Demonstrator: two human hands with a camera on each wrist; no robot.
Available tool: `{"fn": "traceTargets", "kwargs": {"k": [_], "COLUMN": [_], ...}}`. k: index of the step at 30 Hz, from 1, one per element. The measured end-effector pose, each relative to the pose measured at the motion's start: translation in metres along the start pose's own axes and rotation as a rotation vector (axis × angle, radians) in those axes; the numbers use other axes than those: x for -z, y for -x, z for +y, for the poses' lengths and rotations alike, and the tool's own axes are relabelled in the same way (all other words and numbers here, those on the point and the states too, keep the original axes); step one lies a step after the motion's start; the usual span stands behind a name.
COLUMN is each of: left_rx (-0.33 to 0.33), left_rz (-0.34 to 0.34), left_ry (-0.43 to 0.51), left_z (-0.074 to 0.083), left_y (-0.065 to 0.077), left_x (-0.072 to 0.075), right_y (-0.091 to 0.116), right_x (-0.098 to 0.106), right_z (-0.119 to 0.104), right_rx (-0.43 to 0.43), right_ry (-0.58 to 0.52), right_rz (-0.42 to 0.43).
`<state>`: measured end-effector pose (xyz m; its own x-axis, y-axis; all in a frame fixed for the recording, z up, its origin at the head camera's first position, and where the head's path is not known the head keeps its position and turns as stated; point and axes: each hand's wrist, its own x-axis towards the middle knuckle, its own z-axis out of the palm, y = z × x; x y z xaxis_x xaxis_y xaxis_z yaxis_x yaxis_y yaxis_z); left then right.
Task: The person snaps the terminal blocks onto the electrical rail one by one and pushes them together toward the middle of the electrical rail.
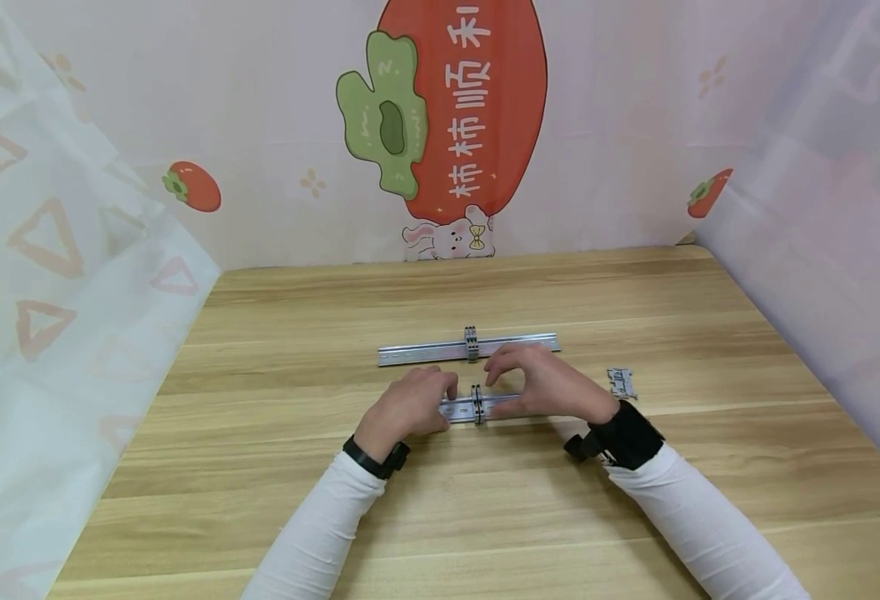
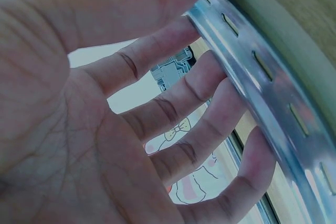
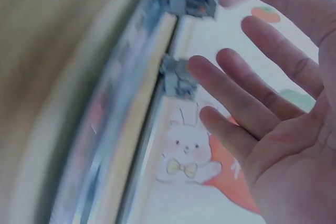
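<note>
Your table (image 1: 185, 483) is tan with darker brown wood grain streaking from left edge to right. The near rail (image 1: 457, 411) and the far rail (image 1: 417, 355), toward the back edge, are silver. The near blocks (image 1: 477, 405), far blocks (image 1: 472, 343) and loose block (image 1: 622, 383), nearer the right edge, are grey. Your sleeves (image 1: 312, 533) are plain white, your wristbands (image 1: 629, 435) black. Past the back edge, the pale backdrop (image 1: 275, 92) bears a red fruit (image 1: 515, 108) with green leaves (image 1: 357, 125), white lettering (image 1: 468, 87) and a white rabbit (image 1: 447, 242) wearing a yellow bow (image 1: 477, 237).

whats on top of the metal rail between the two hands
A small grey block assembly stands on the metal rail. In the head view, the left hand and right hand cover its outer stretches, hiding what lies there.
</note>
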<state>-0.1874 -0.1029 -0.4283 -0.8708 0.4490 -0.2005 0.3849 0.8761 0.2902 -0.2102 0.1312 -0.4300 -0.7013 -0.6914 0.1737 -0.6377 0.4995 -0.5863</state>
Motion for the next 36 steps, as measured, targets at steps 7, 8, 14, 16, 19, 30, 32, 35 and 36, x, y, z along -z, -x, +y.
{"fn": "traceTargets", "kwargs": {"k": [7, 8, 14, 16, 19, 30, 32, 35, 36], "left_rx": [0.005, 0.004, 0.005, 0.009, 0.009, 0.002, 0.001, 0.001, 0.002], "left_rz": [0.009, 0.01, 0.007, 0.005, 0.007, 0.013, 0.013, 0.013, 0.013], "left_ry": [-0.003, -0.003, -0.007, -0.008, -0.003, -0.016, -0.019, -0.023, -0.023], "left_z": [0.001, 0.001, 0.001, 0.001, 0.001, 0.001, 0.001, 0.001, 0.001], "left_y": [-0.001, 0.0, 0.001, 0.0, 0.001, 0.0, 0.0, 0.0, 0.0], "left_x": [-0.001, -0.001, -0.001, -0.001, -0.001, -0.002, -0.002, -0.002, -0.002], "right_y": [0.006, 0.008, 0.017, 0.02, 0.025, 0.039, 0.041, 0.046, 0.047], "right_x": [0.023, 0.026, 0.044, 0.05, 0.058, 0.078, 0.081, 0.084, 0.086], "right_z": [0.006, 0.007, 0.013, 0.015, 0.018, 0.029, 0.031, 0.034, 0.035], "right_rx": [-0.076, -0.08, -0.097, -0.122, -0.185, -0.322, -0.347, -0.394, -0.409], "right_ry": [-0.031, -0.028, 0.025, 0.041, 0.066, 0.194, 0.212, 0.231, 0.234], "right_rz": [-0.027, -0.027, -0.018, -0.028, -0.051, -0.111, -0.118, -0.127, -0.13]}}
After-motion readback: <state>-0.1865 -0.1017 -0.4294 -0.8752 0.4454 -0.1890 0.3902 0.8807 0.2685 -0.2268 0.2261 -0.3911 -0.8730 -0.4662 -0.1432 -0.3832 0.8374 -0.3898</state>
